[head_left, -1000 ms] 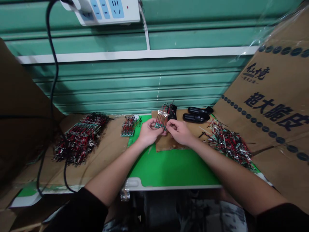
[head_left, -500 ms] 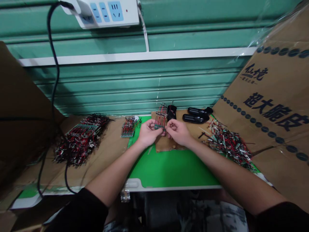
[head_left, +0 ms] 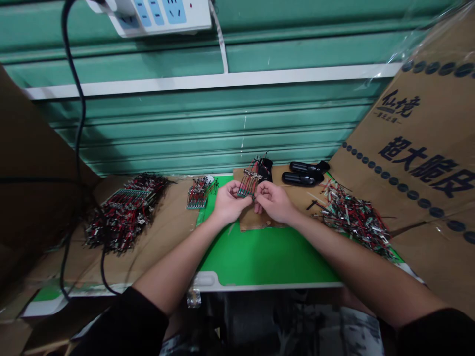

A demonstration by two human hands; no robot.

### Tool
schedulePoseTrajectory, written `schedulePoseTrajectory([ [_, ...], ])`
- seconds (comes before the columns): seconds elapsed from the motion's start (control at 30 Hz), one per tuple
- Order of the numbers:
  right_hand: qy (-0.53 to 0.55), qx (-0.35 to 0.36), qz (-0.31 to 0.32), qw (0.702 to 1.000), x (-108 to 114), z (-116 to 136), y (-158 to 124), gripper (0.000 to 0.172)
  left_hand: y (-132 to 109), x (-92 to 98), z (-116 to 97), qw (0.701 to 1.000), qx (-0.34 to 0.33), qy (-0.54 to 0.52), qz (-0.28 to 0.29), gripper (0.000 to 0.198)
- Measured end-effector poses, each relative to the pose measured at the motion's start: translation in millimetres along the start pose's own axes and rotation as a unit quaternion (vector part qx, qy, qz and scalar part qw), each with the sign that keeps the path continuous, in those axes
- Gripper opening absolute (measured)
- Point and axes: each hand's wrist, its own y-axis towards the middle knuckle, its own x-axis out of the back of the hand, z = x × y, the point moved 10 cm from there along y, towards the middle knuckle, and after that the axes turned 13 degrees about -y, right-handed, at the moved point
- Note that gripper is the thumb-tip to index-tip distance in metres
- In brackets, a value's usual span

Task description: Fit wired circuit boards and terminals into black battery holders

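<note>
Between my two hands is a panel of small circuit boards (head_left: 249,182) with red and black wires standing up from it. My left hand (head_left: 230,201) grips the panel's left side, thumb along its near edge. My right hand (head_left: 272,200) is closed at the panel's right corner, fingers pinched; what lies in the pinch is too small to make out. A piece of cardboard (head_left: 252,221) lies beneath the hands on the green table top (head_left: 270,262). Just left of them rests another wired panel (head_left: 196,194).
A big heap of wired boards (head_left: 122,215) covers cardboard on the left. On the right lies a pile of loose wired pieces (head_left: 356,217). Two black handle-shaped casings (head_left: 303,178) sit behind my right hand. A black cable (head_left: 79,113) hangs at left; a power strip (head_left: 163,15) is above.
The panel in my hands has tilted slightly to the right at its top. My hands stay nearly in place, and the camera view has shifted a little.
</note>
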Motion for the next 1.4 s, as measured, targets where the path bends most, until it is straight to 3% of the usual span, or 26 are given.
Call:
schedulePoseTrajectory([
  [0.77,-0.008,-0.019,-0.026,0.999,1,-8,1,0.018,-10,6.2,-5,0.994,-0.012,0.068,-0.080,0.028],
  [1.1,-0.045,-0.020,-0.029,0.998,6,-8,0,0.018,-6,13.1,25,0.989,0.102,-0.067,-0.087,0.038],
  [1.4,-0.073,-0.002,-0.041,0.996,15,-5,0,0.020,-6,7.5,24,0.983,0.120,-0.124,-0.060,0.041],
])
